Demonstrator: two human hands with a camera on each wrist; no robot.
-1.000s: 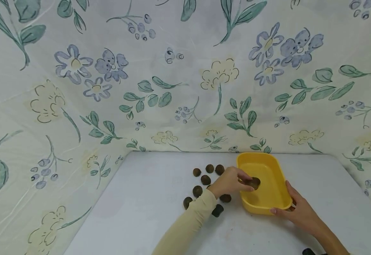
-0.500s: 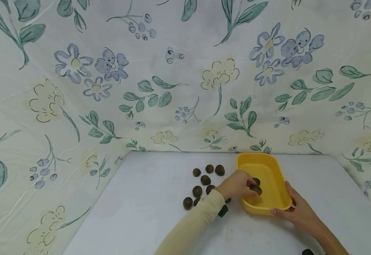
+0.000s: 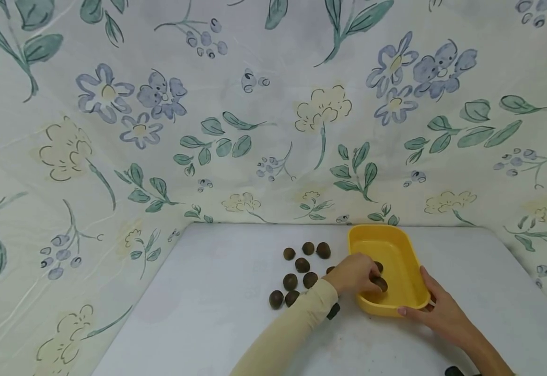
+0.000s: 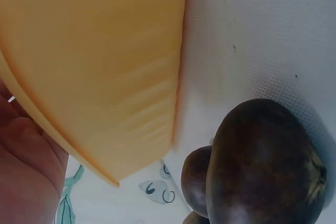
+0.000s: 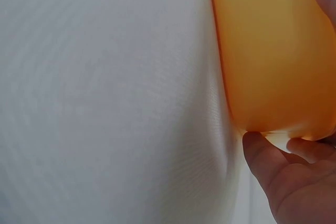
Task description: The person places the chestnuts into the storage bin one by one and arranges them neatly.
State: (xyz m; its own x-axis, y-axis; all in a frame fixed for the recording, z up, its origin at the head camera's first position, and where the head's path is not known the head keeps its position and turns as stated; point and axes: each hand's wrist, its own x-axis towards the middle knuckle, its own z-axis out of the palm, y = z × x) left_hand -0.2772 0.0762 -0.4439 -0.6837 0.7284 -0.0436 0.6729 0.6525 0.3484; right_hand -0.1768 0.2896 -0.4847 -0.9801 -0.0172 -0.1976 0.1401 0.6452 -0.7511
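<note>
My left hand (image 3: 355, 273) reaches over the near-left rim of a yellow plastic tub (image 3: 402, 261), its fingers around a dark brown passion fruit (image 3: 381, 284) low inside. Just beyond it in the tub lies another passion fruit (image 3: 379, 267), partly covered by the fingers. At the tub's right near corner, my right hand (image 3: 444, 310) grips the rim and wall. The right wrist view shows the fingers (image 5: 262, 156) against the tub's orange-looking side. In the left wrist view a large passion fruit (image 4: 265, 166) on the table is close to the camera, with the left palm (image 4: 26, 166) over the rim.
Several loose passion fruits (image 3: 302, 265) lie scattered on the white table (image 3: 217, 292) left of the tub, some partly behind the left forearm. A flower-printed cloth (image 3: 264, 141) hangs behind and beside the table. Dark wrist-camera mounts (image 3: 333, 312) show at the wrists.
My left hand has brought a passion fruit down and nearer inside the tub, beside another one that it partly hides. The right hand and the tub have barely moved.
</note>
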